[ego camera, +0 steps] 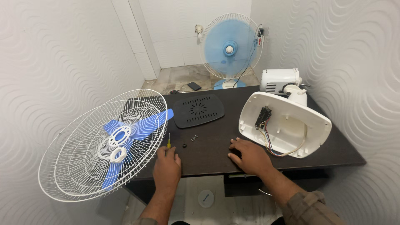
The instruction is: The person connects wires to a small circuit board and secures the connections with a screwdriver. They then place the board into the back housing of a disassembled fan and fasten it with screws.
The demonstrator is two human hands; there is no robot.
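My left hand (167, 166) rests on the dark table (208, 154) near its front edge, fingertips touching a small yellow-handled screwdriver (168, 141). My right hand (249, 156) lies flat on the table, fingers spread, holding nothing, just left of an upturned white fan base (287, 125) with exposed coloured wires (268, 139). Between the hands lie loose screws (193, 137) and a small dark knob (184, 146). A black base cover plate (198, 110) lies further back.
White wire fan guards (100, 146) with a blue blade (137, 129) and white ring nut overhang the table's left edge. A white motor housing (280, 80) sits at the back right. An assembled blue fan (230, 46) stands on the floor behind. Walls close in on both sides.
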